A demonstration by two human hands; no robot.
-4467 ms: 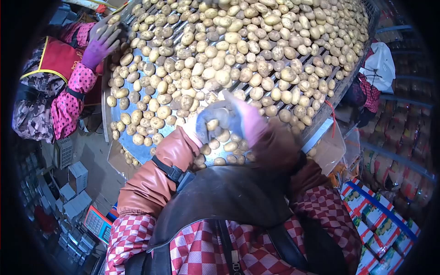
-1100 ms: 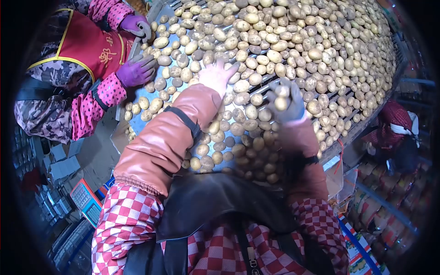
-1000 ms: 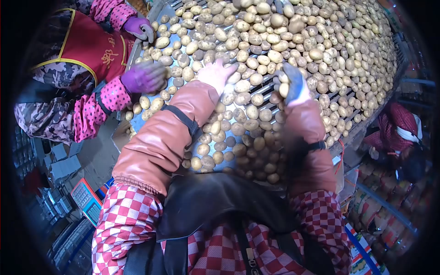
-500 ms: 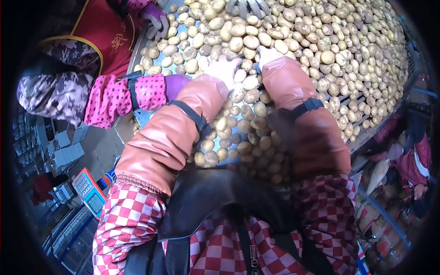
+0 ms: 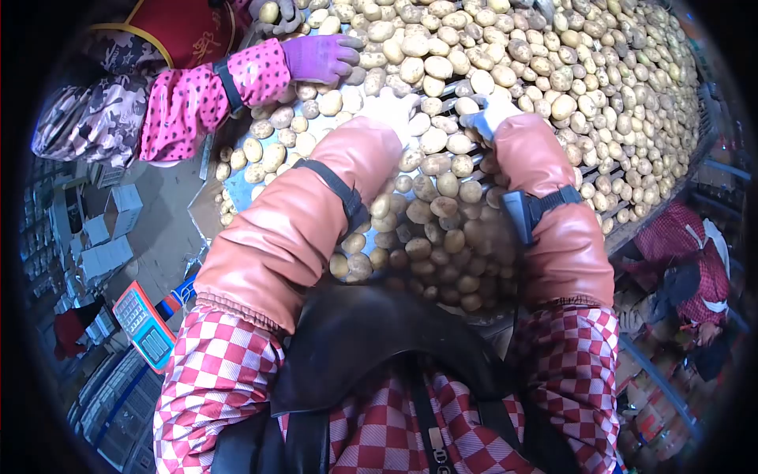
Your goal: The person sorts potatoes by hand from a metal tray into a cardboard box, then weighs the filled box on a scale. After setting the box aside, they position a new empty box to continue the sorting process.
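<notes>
A big sorting table (image 5: 237,197) carries a thick layer of pale yellow potatoes (image 5: 553,79) over metal rollers. Both my arms, in brown sleeve covers, reach across it. My left hand (image 5: 391,109), in a pale glove, lies on the potatoes with its fingers spread. My right hand (image 5: 487,114), in a pale and blue glove, is down among the potatoes with curled fingers. Whether it grips one is hidden. A co-worker's purple-gloved hand (image 5: 320,57) rests on the potatoes just left of my left hand.
The co-worker in a red apron and pink dotted sleeve (image 5: 197,91) stands at the table's left edge. An orange scale (image 5: 146,324) and cardboard boxes (image 5: 106,241) lie on the floor at the left. Another person in red check (image 5: 679,261) crouches at the right, by stacked sacks.
My right hand, raised with a potato a second ago, has come down onto the pile beside my left hand. The co-worker's purple-gloved hand reached in over the potatoes. The view shifted slightly.
</notes>
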